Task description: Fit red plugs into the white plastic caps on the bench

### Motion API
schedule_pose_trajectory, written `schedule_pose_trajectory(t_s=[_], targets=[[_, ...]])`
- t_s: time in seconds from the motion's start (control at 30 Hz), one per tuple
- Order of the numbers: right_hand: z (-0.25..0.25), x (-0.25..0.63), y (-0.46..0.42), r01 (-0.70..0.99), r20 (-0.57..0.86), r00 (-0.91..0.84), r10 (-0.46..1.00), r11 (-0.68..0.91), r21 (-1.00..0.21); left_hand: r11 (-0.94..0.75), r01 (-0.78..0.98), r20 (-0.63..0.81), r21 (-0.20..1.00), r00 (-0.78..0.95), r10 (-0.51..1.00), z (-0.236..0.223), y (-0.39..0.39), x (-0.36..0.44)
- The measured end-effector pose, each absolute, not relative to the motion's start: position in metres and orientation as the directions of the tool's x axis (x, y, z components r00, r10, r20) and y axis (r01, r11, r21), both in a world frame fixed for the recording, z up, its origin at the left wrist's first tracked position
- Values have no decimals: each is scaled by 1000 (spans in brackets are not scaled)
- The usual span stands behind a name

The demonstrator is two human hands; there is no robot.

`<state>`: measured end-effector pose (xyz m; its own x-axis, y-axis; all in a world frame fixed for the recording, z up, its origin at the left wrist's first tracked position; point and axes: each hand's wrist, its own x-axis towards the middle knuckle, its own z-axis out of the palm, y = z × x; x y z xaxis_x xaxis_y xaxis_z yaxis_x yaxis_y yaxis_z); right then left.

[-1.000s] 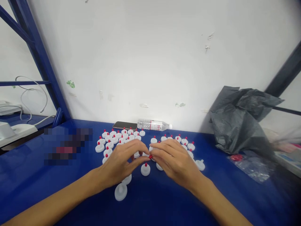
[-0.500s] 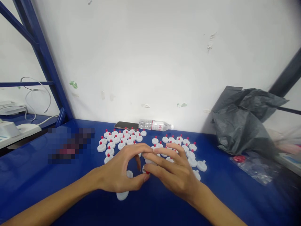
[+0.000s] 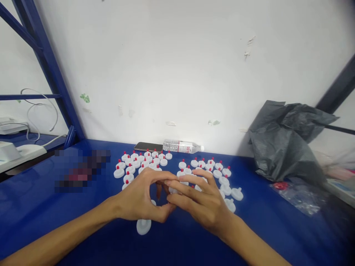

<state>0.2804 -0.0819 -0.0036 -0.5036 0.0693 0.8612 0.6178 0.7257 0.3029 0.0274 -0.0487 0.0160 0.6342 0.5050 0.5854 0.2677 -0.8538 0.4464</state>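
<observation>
My left hand (image 3: pixel 138 199) and my right hand (image 3: pixel 203 201) meet above the table with fingertips close together. Between them they grip a white round nozzle cap (image 3: pixel 172 190), mostly hidden by the fingers. The left thumb and fingers curve around it in a ring, and the right fingers press in from the other side. Just below my left hand lies a white cap without a red tip (image 3: pixel 144 227). To the right of my right hand sit more untipped caps, one tilted on its side (image 3: pixel 237 194).
Many white caps with red tips (image 3: pixel 119 171) stand in two groups beyond my hands. A phone (image 3: pixel 148 147) and a water bottle (image 3: pixel 181 146) lie by the wall. On the right are a dark plastic bag (image 3: pixel 288 140) and a clear bag with red pieces (image 3: pixel 299 199).
The red tip that showed between my fingers is now hidden. My left thumb has moved slightly up and closer to the right fingers. The camera view has shifted a little.
</observation>
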Motion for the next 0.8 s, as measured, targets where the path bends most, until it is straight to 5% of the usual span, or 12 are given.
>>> schedule_pose_trajectory(t_s=[0.13,0.27,0.43,0.57,0.8], targets=[[-4,280,-80,604,840,-525,137,756,254,-761,159,527,628,632,568,8,-38,28],[-3,284,-79,653,879,-441,181,737,176,-767,184,523,615,632,571,-1,-22,22],[6,300,-71,721,877,-371,306,690,64,-786,528,517,321,598,613,-5,-5,10],[10,314,-63,663,814,-396,425,746,-67,-710,704,322,28,666,673,1,3,1],[5,312,-64,568,669,-537,514,807,-165,-626,778,24,-40,627,778,18,3,-5]])
